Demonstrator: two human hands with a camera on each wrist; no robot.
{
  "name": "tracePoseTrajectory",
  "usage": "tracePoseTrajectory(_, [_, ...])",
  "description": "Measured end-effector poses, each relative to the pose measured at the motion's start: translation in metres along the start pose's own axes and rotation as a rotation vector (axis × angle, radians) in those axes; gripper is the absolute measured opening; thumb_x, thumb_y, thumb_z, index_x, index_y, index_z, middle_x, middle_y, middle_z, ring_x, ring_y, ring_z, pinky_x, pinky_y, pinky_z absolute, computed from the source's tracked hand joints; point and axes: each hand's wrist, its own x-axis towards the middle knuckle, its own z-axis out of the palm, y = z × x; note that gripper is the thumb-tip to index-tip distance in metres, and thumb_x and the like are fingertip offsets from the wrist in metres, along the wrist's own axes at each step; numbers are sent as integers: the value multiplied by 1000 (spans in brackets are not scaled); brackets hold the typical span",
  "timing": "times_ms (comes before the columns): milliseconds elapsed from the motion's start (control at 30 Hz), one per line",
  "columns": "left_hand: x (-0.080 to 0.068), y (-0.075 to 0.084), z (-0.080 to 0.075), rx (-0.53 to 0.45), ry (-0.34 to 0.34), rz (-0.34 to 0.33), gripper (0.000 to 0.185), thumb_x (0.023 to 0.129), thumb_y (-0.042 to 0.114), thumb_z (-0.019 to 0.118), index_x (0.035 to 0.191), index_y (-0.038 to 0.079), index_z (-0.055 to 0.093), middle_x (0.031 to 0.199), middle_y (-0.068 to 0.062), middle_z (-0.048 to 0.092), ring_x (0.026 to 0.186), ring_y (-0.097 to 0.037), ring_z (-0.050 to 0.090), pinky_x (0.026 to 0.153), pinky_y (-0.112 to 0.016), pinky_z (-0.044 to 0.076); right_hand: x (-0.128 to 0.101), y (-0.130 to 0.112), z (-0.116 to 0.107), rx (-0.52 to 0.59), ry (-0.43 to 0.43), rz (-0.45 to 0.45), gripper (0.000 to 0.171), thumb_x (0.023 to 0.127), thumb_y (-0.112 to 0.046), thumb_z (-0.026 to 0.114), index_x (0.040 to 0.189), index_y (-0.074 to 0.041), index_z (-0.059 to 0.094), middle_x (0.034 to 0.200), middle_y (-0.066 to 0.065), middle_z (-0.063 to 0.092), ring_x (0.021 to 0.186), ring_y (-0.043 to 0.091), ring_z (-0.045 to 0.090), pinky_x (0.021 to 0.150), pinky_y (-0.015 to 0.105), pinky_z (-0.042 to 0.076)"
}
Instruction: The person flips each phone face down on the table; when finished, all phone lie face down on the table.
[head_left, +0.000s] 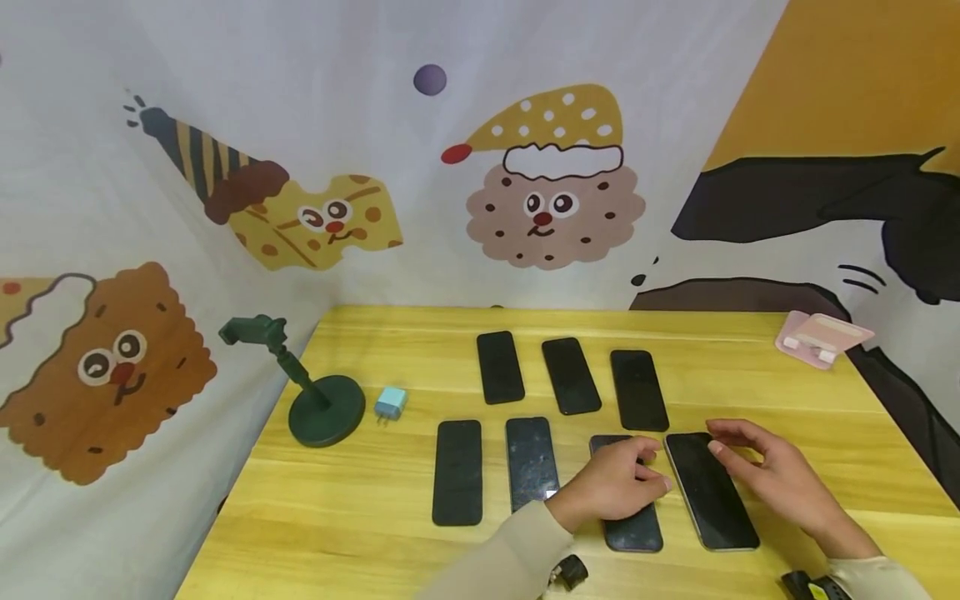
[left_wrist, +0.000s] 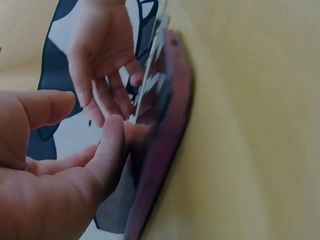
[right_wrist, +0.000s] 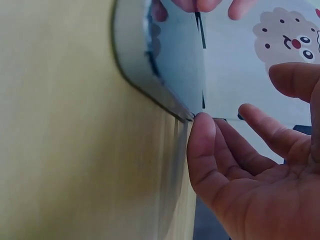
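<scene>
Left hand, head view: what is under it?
A dark phone, lying on the yellow table. Its top end and lower part show around the left hand; the middle of its screen is covered, so that stretch cannot be seen.

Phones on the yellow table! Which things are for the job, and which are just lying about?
For the job, I think:
four front phones
three back phones

Just lying about, it seems:
green stand
blue plug
pink stand
</scene>
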Motion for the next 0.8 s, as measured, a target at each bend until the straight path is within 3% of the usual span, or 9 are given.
tracePoseTrajectory(200, [2,5,14,-69,16,-70,55,100,28,75,151,22,57,137,5,70,105,2,72,88,-16,54,-4,8,0,34,-25,11,53,107,-39,64,144,-1,59,138,23,66,100,-19,53,76,18,58])
tracePoseTrajectory(467, [2,8,22,-235,-33,-116,61,100,26,76,156,22,52,145,2,66,112,-4,72,91,-20,57,-14,8,-4,128,-111,128,62,107,-40,65,148,4,52,141,29,62,95,2,70,69,29,64])
tracePoseTrajectory(633, [3,9,24,-373,-41,-126,63,100,19,75,158,18,49,150,-3,62,119,-12,71,93,-21,57,-15,8,-5,169,-109,150,63,105,-37,68,149,6,51,139,28,64,95,3,70,71,30,64])
tracePoseTrajectory(800, [3,10,27,-424,9,-130,57,99,15,76,152,17,56,145,-2,65,123,-13,69,92,-20,57,-15,7,-4,187,-93,167,63,103,-35,71,148,6,52,135,27,66,94,3,69,70,31,65])
